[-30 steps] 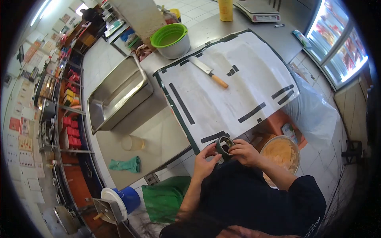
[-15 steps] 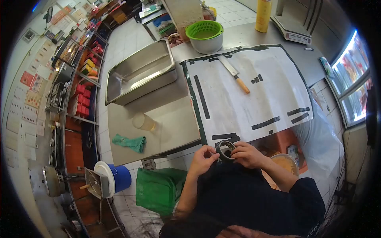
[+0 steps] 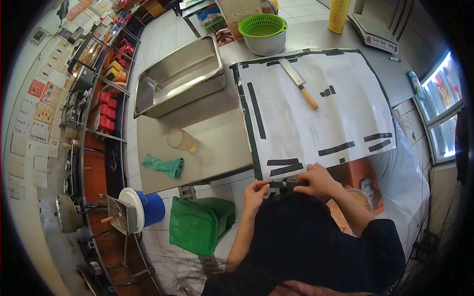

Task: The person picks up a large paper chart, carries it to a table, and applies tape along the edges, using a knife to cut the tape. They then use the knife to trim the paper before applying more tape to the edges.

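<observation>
A strip of black tape [image 3: 277,184] is stretched between my two hands at the near edge of the white sheet [image 3: 306,123]. My left hand [image 3: 256,193] pinches the strip's left end. My right hand [image 3: 314,180] is closed around the tape roll [image 3: 290,183], which its fingers partly hide. Pieces of black tape lie on the sheet just beyond my hands. Farther off on the sheet rests a knife [image 3: 299,84] with a wooden handle.
Left on the steel table [image 3: 212,170] are a deep metal pan [image 3: 185,81], a cup [image 3: 180,139] and a green cloth [image 3: 164,166]. A green basket in a bowl [image 3: 264,42] and a scale [image 3: 377,37] stand behind. A green bin [image 3: 197,224] is below.
The roll has turned from face-on to edge-on, and a strip now stretches between my hands. My right hand has risen slightly and moved right. The view has shifted a little.
</observation>
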`<state>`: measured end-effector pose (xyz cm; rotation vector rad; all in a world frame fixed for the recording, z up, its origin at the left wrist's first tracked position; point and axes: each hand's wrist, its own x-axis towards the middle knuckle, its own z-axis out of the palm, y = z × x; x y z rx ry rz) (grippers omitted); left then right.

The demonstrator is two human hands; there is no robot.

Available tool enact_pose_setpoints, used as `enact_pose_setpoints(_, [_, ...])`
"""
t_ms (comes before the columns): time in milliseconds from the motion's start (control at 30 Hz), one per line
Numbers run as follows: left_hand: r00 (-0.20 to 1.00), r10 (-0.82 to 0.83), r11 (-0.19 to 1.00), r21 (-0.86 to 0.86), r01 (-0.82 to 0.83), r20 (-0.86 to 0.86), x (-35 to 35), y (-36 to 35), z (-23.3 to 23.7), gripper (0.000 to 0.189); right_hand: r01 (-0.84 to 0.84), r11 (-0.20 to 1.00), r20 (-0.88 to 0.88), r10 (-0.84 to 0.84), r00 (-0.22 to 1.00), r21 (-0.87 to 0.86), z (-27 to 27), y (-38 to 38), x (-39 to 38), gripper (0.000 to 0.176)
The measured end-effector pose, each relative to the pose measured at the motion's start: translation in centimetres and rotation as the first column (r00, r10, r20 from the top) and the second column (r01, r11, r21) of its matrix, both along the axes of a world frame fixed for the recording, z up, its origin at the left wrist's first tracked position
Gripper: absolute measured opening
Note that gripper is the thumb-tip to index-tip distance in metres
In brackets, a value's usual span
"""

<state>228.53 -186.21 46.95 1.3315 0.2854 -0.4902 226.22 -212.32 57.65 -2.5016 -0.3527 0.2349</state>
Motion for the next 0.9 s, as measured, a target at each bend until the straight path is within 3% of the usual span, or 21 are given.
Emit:
enact_pose_setpoints(200, [0.995,0.086,0.973,0.22,-0.074,-0.046,1.3,0.4,-0.2,0.017,-0.03,0.995,-0.044,0.034,0.998,0.091,0.3,-1.3,2.6,0.029])
enact_pose_setpoints(300, [0.973,-0.048,0.859,0.507,-0.075,0.225,1.8,0.3,-1.5,0.019,0.007,0.991,-0.125,0.01,0.992,0.13,0.8,-1.2,3.3,0.029])
enact_pose_setpoints(400, [0.955,-0.055,0.806,0.578,-0.129,0.29,2.2,-0.3,-0.9,0.021,0.036,0.992,-0.166,-0.016,0.986,0.12,1.9,-1.2,3.7,0.029])
enact_pose_setpoints(500, [0.924,-0.109,0.794,0.592,-0.142,0.367,2.6,-0.4,-2.9,0.022,0.012,1.0,-0.114,-0.009,0.993,0.028,1.4,-1.1,3.7,0.03])
enact_pose_setpoints(600, [0.977,-0.126,0.887,0.46,0.033,0.173,3.0,-0.5,-3.1,0.021,0.024,0.999,-0.138,-0.027,0.99,-0.025,1.5,-0.9,3.6,0.031])
enact_pose_setpoints(900, [0.963,-0.133,0.815,0.579,-0.029,0.236,3.3,-1.5,-0.8,0.017,0.036,0.999,-0.118,-0.036,0.992,-0.005,0.0,-0.8,3.7,0.034])
